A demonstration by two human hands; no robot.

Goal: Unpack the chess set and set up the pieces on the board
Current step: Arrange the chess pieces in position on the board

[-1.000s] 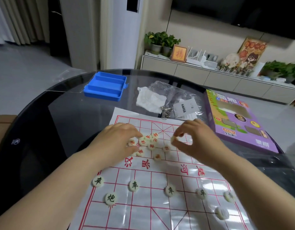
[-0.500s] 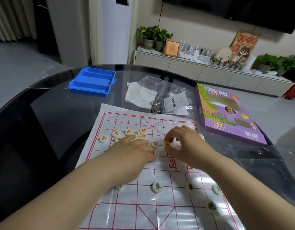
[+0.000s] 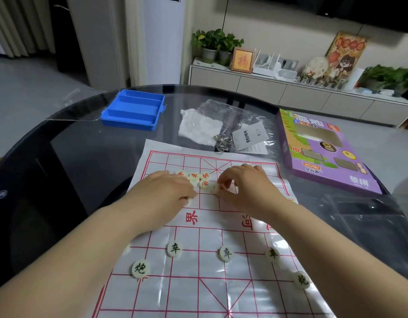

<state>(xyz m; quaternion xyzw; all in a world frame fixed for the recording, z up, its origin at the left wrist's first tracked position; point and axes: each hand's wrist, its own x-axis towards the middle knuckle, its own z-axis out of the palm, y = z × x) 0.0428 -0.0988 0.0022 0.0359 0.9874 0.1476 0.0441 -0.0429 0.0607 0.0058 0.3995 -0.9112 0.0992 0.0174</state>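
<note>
The right hand (image 3: 244, 188), just above the middle of the frame, has its thumb and forefinger curled together and pinching a red-lettered piece (image 3: 218, 187), a pale round disc lying on the upper half of the board (image 3: 198, 294). To its left, the left hand (image 3: 166, 191) lies knuckles up with its fingertips bent down onto the sheet; whether they grip anything I cannot tell (they hide whatever is under them). Between and just above the two hands is a cluster of red-lettered discs (image 3: 195, 177), touching or nearly touching one another. In the lower half of the frame, black-lettered discs (image 3: 226, 253) stand well apart on the line crossings, three in a row and one more lower down at each side. The board is a glossy white sheet printed with a red grid and large red characters across its middle. It lies on a dark round glass table (image 3: 72, 157). Toward the upper left is a blue compartment tray (image 3: 134, 110), at upper centre a clear plastic bag (image 3: 242, 120) with white tissue (image 3: 198, 128) and metal rings (image 3: 221, 142), and at right a purple box (image 3: 322, 152). Beyond are a pale sideboard (image 3: 290, 92) and potted plants (image 3: 216, 42).
</note>
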